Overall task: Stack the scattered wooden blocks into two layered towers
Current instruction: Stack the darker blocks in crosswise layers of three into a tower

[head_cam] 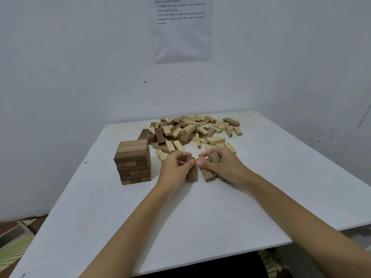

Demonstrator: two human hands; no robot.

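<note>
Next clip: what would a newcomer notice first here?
The left hand grips one brown block and the right hand a second block, at the middle of the table. A neat brown tower stands left of them; behind, a heap of mostly pale blocks sprawls.

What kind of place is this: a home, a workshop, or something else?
Probably a plain indoor room set up for an exercise: a white table pushed into a corner, a printed sheet on the wall, and wooden blocks on the table.
</note>
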